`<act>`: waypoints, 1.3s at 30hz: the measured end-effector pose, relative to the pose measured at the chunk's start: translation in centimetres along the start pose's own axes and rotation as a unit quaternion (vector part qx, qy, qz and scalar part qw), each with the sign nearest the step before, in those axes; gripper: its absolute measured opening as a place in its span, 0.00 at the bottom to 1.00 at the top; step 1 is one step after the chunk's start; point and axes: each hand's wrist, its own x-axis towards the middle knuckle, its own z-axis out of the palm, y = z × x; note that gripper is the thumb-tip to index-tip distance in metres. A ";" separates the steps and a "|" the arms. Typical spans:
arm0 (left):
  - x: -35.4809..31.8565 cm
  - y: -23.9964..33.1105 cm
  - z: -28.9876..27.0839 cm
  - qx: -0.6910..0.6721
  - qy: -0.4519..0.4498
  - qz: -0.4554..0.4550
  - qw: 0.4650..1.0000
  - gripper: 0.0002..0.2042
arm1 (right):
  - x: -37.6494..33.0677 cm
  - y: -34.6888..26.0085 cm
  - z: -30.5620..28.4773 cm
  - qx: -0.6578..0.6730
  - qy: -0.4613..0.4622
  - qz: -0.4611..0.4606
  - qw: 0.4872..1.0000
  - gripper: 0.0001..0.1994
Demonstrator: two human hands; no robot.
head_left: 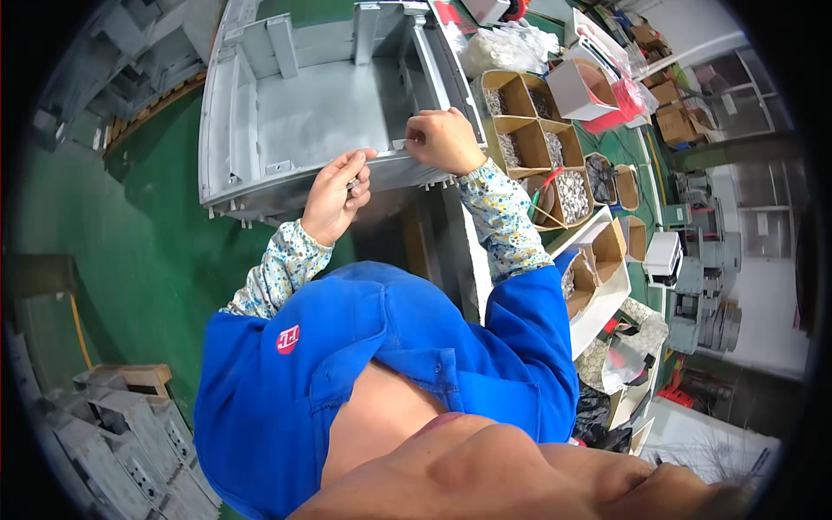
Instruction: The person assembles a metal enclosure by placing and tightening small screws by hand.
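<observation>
Your grey metal housing lies in the upper centre of the frame on the bench, open side up, its near edge toward you. Your left hand is curled shut at that near rim, pinching something small and metallic; what it is cannot be made out. Your right hand is closed on the rim just beside it, fingertips pressed to a small tab there.

The housing looks like a stiff, heavy casting with ribbed walls, so it probably will not flex. Take it by the thick side walls, not the thin tabs along the edge.

Cardboard bins of small parts sit at the upper right. Your sleeves and blue jacket hide the bench front, and the housing's far end is cut off at the top.
</observation>
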 end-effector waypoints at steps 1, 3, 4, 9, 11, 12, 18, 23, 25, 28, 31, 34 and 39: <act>0.0 0.0 0.0 0.006 0.010 0.004 1.000 0.09 | 0.1 0.2 0.2 -0.005 -0.001 0.003 1.000 0.04; -0.2 0.1 0.1 0.018 0.006 -0.001 1.000 0.09 | 0.2 0.2 0.9 -0.015 -0.001 0.003 1.000 0.05; -0.2 0.1 0.0 0.011 0.000 0.007 1.000 0.09 | 0.3 0.1 1.2 -0.033 -0.009 0.006 0.999 0.05; -0.6 0.6 0.0 0.021 -0.016 0.009 1.000 0.12 | 0.3 0.1 1.7 -0.082 -0.053 0.012 0.995 0.06; -0.9 1.0 0.2 0.028 -0.009 0.032 0.999 0.13 | 0.1 -0.9 0.5 -0.114 0.048 -0.033 0.992 0.09; -1.0 1.2 0.4 0.039 -0.010 0.051 0.998 0.14 | 0.3 -2.1 -0.2 -0.099 0.098 -0.036 0.990 0.11; -1.8 1.7 0.5 0.071 -0.009 0.134 0.988 0.16 | 0.7 -8.1 0.0 0.267 0.078 -0.028 0.960 0.08; -3.0 4.0 -2.0 0.050 -0.033 0.113 0.992 0.17 | 2.4 -10.5 2.3 0.437 0.074 0.002 0.897 0.05; -3.6 5.5 -3.2 0.038 -0.024 0.099 0.994 0.16 | 3.6 -11.3 2.9 0.434 0.073 -0.001 0.898 0.04; -4.5 8.4 -6.0 -0.039 0.039 0.105 0.993 0.14 | 5.1 -12.2 3.9 0.248 0.065 -0.032 0.966 0.03; -5.2 10.7 -7.7 -0.059 0.030 0.099 0.993 0.14 | 6.0 -12.5 6.0 0.164 0.060 -0.041 0.984 0.02; -5.3 11.7 -8.5 -0.042 0.020 0.073 0.996 0.14 | 6.4 -12.1 8.1 0.097 0.085 -0.045 0.991 0.01; -5.5 12.0 -10.9 -0.034 0.016 0.030 0.999 0.17 | 6.9 -13.5 8.3 0.014 -0.015 0.011 1.000 0.06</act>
